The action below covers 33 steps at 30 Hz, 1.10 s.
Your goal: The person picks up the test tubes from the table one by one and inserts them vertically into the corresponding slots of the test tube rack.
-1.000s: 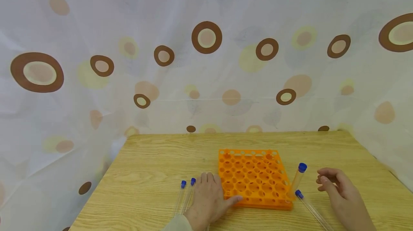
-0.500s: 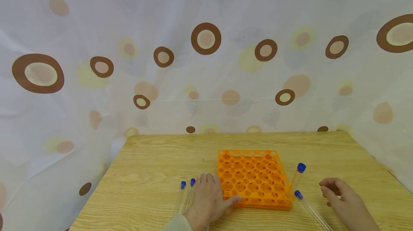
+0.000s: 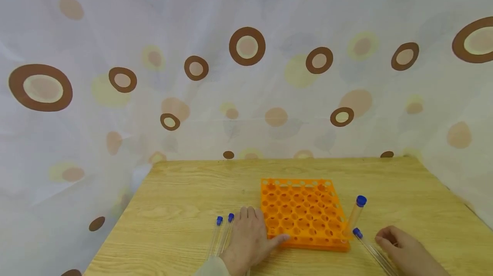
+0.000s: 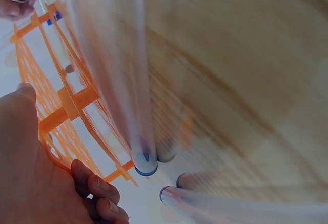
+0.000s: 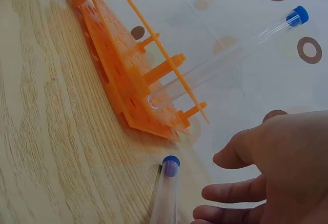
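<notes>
My left hand (image 3: 248, 235) grips the left front corner of an orange test tube rack (image 3: 304, 216), with its thumb along the front edge and its fingers at the left side. A clear test tube with a blue cap (image 3: 354, 216) stands tilted in the rack's right front corner. Right of the rack lies another blue-capped test tube (image 3: 372, 250) on the table. Beside that lying tube is my right hand (image 3: 404, 250); in the right wrist view its thumb and fingers (image 5: 236, 190) are apart, and nothing shows between them.
Left of my left hand, blue-capped test tubes (image 3: 214, 237) lie on the wooden table (image 3: 185, 199). They loom close in the left wrist view, partly hidden by the arm in the head view. A patterned curtain (image 3: 277, 75) hangs behind the table.
My right hand has come down and slightly left, closer to the lying test tube. The left hand and the rack have stayed in place.
</notes>
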Each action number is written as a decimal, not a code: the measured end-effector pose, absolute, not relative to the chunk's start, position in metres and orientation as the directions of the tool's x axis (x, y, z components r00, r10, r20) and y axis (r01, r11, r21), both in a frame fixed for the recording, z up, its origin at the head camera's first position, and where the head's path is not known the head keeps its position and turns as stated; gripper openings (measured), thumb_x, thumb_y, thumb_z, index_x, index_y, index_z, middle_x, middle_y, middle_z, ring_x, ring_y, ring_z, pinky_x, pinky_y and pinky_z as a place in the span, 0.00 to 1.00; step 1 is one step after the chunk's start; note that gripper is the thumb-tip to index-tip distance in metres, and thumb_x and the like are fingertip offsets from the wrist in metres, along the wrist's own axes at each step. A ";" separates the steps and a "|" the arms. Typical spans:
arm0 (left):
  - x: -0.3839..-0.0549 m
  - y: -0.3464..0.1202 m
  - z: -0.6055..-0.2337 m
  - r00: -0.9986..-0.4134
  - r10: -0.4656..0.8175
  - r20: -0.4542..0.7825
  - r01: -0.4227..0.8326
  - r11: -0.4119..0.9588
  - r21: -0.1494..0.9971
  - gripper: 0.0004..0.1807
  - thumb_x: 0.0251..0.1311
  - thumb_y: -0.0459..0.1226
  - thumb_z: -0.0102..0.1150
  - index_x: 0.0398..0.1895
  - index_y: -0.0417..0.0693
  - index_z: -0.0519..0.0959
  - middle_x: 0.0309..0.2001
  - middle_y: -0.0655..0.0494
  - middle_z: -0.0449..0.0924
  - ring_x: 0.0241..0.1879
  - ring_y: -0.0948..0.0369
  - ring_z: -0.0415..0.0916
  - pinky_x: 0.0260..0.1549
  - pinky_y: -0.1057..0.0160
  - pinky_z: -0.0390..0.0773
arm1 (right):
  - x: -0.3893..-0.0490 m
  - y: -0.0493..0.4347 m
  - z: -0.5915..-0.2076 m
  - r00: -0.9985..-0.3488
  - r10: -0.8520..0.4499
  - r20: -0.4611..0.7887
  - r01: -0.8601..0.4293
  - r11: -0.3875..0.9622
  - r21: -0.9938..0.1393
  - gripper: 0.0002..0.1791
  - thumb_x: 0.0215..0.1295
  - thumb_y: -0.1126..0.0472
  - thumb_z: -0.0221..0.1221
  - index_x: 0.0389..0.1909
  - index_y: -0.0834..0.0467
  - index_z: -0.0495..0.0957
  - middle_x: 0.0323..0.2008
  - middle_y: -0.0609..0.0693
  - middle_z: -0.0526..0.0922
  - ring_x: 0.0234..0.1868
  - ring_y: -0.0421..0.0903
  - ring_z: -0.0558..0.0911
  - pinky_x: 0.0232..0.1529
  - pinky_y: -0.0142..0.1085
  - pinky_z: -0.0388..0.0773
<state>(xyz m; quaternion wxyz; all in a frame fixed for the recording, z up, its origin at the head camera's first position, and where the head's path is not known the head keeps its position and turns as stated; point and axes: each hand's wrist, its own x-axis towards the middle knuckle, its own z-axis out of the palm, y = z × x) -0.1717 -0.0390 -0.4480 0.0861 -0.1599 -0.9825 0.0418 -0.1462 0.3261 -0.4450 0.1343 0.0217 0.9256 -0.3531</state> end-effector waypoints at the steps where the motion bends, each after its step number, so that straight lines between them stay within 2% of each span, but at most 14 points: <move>1: -0.172 -0.040 -0.448 -0.933 0.325 0.156 0.309 0.944 -0.119 0.52 0.50 0.82 0.19 0.35 0.44 0.70 0.27 0.54 0.61 0.28 0.57 0.57 0.33 0.62 0.63 | -0.147 0.326 -0.446 -0.962 -0.062 -0.267 0.131 0.750 -0.648 0.19 0.78 0.53 0.46 0.47 0.67 0.74 0.39 0.48 0.81 0.37 0.44 0.74 0.37 0.39 0.74; 8: -0.173 -0.039 -0.446 -0.926 0.331 0.181 0.310 0.941 -0.137 0.52 0.51 0.82 0.19 0.34 0.44 0.70 0.27 0.54 0.62 0.28 0.57 0.57 0.32 0.62 0.63 | -0.149 0.320 -0.450 -0.960 -0.073 -0.271 0.119 0.768 -0.630 0.18 0.76 0.54 0.50 0.44 0.68 0.75 0.37 0.48 0.81 0.37 0.44 0.76 0.37 0.39 0.76; 17: -0.170 -0.040 -0.446 -0.933 0.328 0.149 0.310 0.942 -0.128 0.53 0.51 0.82 0.18 0.36 0.44 0.70 0.28 0.54 0.63 0.30 0.57 0.58 0.32 0.62 0.63 | -0.148 0.315 -0.456 -0.956 -0.059 -0.288 0.136 0.778 -0.613 0.17 0.74 0.54 0.52 0.41 0.67 0.77 0.35 0.47 0.81 0.35 0.44 0.76 0.37 0.39 0.77; 27: -0.170 -0.040 -0.447 -0.918 0.351 0.186 0.333 0.935 -0.122 0.49 0.53 0.81 0.20 0.32 0.45 0.68 0.26 0.55 0.60 0.28 0.58 0.56 0.30 0.63 0.59 | -0.148 0.304 -0.462 -0.964 -0.042 -0.261 0.128 0.790 -0.600 0.12 0.70 0.57 0.56 0.36 0.64 0.75 0.28 0.47 0.76 0.30 0.44 0.72 0.30 0.35 0.70; 33: -0.169 -0.040 -0.446 -0.925 0.339 0.172 0.322 0.939 -0.118 0.49 0.52 0.81 0.21 0.32 0.45 0.68 0.26 0.55 0.61 0.27 0.58 0.57 0.30 0.63 0.60 | -0.150 0.303 -0.464 -0.973 -0.067 -0.223 0.074 0.820 -0.568 0.08 0.64 0.63 0.59 0.37 0.66 0.73 0.26 0.48 0.73 0.29 0.44 0.70 0.29 0.34 0.68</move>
